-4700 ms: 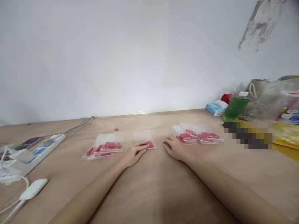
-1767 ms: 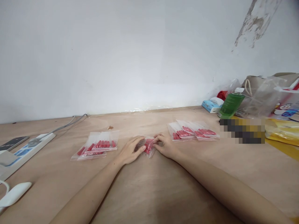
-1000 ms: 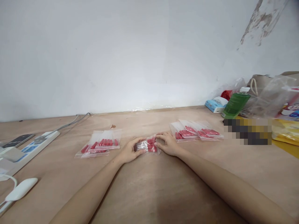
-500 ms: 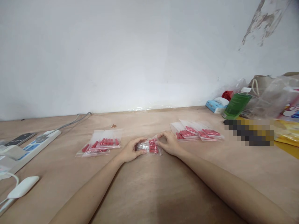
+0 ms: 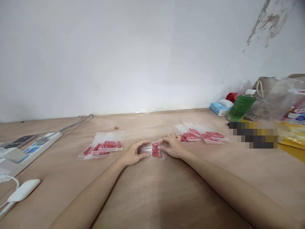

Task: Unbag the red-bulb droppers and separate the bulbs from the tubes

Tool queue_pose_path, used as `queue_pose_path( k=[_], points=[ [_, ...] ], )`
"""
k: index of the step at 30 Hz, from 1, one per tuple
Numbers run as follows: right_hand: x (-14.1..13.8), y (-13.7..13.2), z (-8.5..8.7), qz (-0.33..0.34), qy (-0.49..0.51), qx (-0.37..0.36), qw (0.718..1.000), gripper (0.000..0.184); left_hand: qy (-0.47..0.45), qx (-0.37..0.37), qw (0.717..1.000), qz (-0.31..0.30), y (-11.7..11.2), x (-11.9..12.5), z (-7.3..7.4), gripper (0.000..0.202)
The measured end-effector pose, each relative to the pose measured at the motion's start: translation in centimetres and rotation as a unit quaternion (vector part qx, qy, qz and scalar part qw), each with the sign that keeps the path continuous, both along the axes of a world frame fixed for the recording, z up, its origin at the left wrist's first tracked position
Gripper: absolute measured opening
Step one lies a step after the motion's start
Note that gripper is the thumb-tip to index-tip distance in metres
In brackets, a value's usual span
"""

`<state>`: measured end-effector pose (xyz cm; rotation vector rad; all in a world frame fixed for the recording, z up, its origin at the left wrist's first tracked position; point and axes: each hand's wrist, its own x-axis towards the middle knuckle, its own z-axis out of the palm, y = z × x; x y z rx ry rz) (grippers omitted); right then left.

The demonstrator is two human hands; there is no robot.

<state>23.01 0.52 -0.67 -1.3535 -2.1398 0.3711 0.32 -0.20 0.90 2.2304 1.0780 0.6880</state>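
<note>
At the middle of the table, my left hand [image 5: 135,153] is curled round the left end of a bundle of clear tubes with red ends [image 5: 147,149]. The red ends point right and sit inside a small clear zip bag [image 5: 163,155]. My right hand [image 5: 173,146] pinches the right side of that bag between thumb and fingers. On the left lies a group of overlapping bags with red-ended pieces [image 5: 105,146]. A similar fanned group of bags [image 5: 202,135] lies beyond my right hand.
A power strip [image 5: 45,144] with plugs, a phone [image 5: 21,142] and a white cabled device [image 5: 23,190] lie at left. At back right stand a tissue pack [image 5: 218,108], a green bottle [image 5: 241,106] and plastic bags [image 5: 269,98]. A wall [image 5: 133,57] bounds the back.
My right hand has shifted slightly at the bag's right edge, its fingers now a little further right. My left hand and the tubes look almost unmoved.
</note>
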Motion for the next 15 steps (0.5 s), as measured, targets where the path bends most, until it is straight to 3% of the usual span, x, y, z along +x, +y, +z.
queue_pose_path(
  k=[6, 10, 12, 15],
  points=[
    [-0.1, 0.3, -0.3, -0.026, 0.005, -0.035, 0.999, 0.016, 0.018, 0.000, 1.000, 0.001, 0.1, 0.1, -0.1, 0.047],
    [1.0, 0.6, 0.2, -0.030, 0.021, -0.020, 0.999, 0.010, 0.037, 0.020, 0.999, 0.013, 0.5, -0.3, -0.2, 0.044],
    [1.9, 0.9, 0.9, -0.004, 0.065, -0.033, 0.997, 0.009, 0.048, 0.038, 0.998, 0.018, 0.8, -0.7, -0.2, 0.043],
    [3.3, 1.4, 1.7, 0.018, 0.190, -0.134, 0.972, 0.006, 0.060, 0.056, 0.996, 0.016, 1.3, -1.6, -0.2, 0.040]
  ],
)
